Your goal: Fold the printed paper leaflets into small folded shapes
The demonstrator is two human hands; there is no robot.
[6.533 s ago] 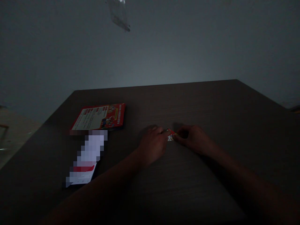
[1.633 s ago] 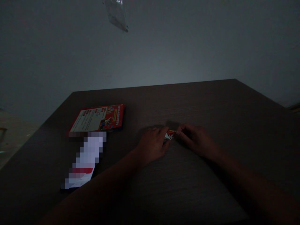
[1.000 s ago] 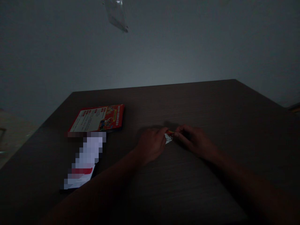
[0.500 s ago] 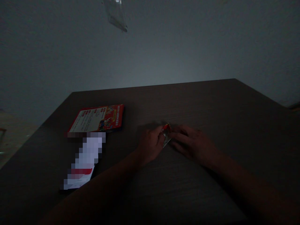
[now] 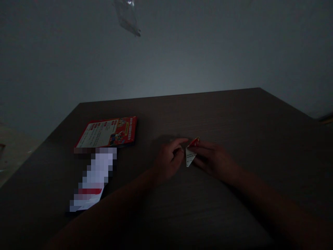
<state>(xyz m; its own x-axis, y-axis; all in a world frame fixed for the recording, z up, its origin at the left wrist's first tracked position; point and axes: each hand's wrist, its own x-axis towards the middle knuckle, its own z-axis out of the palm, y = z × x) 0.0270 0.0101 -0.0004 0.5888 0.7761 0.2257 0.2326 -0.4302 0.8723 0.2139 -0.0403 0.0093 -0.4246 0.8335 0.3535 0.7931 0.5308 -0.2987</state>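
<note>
A small piece of folded paper (image 5: 190, 157), white with print on one face and red with a gold edge on another, is between my hands over the dark table. My right hand (image 5: 217, 158) holds it by its right side, fingers closed against it. Just left of the paper is my left hand (image 5: 170, 158), thumb and forefinger curved and apart, with a narrow gap to the paper. The dim light hides the right thumb and the far side of the folds.
At the left lies a stack of red printed sheets or booklets (image 5: 106, 132). Nearer me, a phone-like lit screen (image 5: 100, 170), partly blurred out, lies beside my left forearm. The wooden table (image 5: 208, 111) meets a grey wall, where a clear plastic pouch (image 5: 127, 17) hangs.
My left fingers have let go of the folded paper and spread apart. The paper has turned and shifted slightly right with my right hand, showing more of its white face.
</note>
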